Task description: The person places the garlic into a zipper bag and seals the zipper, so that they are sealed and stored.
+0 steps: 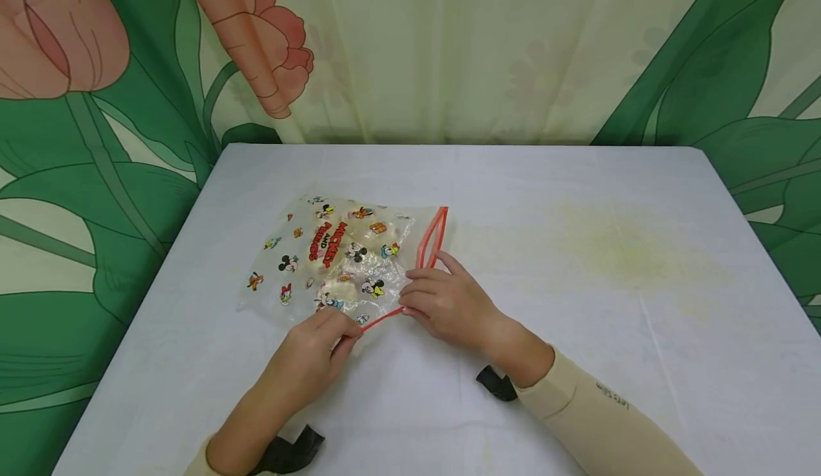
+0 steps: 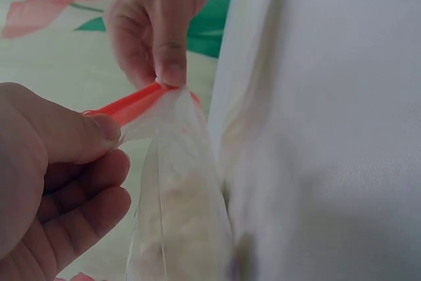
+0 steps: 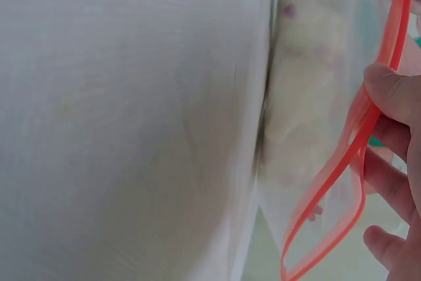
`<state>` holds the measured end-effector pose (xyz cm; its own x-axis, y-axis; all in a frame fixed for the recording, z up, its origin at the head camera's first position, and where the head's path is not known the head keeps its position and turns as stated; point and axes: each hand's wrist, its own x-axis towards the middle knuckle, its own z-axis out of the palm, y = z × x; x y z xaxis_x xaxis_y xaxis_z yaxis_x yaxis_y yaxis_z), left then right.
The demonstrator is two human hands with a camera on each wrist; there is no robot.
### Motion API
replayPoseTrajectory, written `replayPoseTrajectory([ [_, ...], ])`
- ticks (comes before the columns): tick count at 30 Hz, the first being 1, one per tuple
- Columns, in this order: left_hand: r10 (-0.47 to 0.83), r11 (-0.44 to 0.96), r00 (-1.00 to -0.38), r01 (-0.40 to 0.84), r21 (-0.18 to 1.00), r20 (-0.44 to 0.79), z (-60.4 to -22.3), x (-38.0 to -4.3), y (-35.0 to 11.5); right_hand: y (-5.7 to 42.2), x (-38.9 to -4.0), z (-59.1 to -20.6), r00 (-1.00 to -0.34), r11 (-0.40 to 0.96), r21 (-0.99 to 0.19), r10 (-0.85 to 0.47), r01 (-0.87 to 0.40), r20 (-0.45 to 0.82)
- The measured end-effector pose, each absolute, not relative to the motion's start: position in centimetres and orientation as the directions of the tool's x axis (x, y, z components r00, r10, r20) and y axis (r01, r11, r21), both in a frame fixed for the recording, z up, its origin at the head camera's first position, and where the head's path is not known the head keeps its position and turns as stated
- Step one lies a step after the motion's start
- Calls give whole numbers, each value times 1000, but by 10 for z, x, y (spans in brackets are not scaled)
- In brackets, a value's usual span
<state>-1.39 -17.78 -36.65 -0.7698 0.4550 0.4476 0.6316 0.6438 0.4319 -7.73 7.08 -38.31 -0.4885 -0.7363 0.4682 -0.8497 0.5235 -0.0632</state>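
A clear zip bag printed with cartoon figures lies on the table, its red zip edge toward the right. Something pale is inside; its kind is hard to make out through the plastic. My left hand pinches the near corner of the red edge between thumb and fingers. Farther along that edge, my right hand holds the zip strip between thumb and fingers. Between the right hand and the far corner, the two red strips stand apart in a loop; nearer the left hand they lie together.
A white cloth covers the table, with a faint yellowish stain toward the right. Black straps show beneath both wrists. Behind the table's far edge hangs a curtain printed with flowers and leaves.
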Motion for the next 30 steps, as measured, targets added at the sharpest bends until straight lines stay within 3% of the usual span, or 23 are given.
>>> replayPoseTrajectory([
  [13,405,679,-777,609,410,482,-367,-20,-186,80,-83,-383,-526,560,-71,-716,-825,459],
  [19,359,711,-811,559,427,463,-369,-26,-187,81,-83,-383,-564,587,-108,-684,-802,463],
  [30,330,722,-796,559,408,507,-370,-35,-189,79,-84,-380,-595,601,-145,-671,-786,442],
])
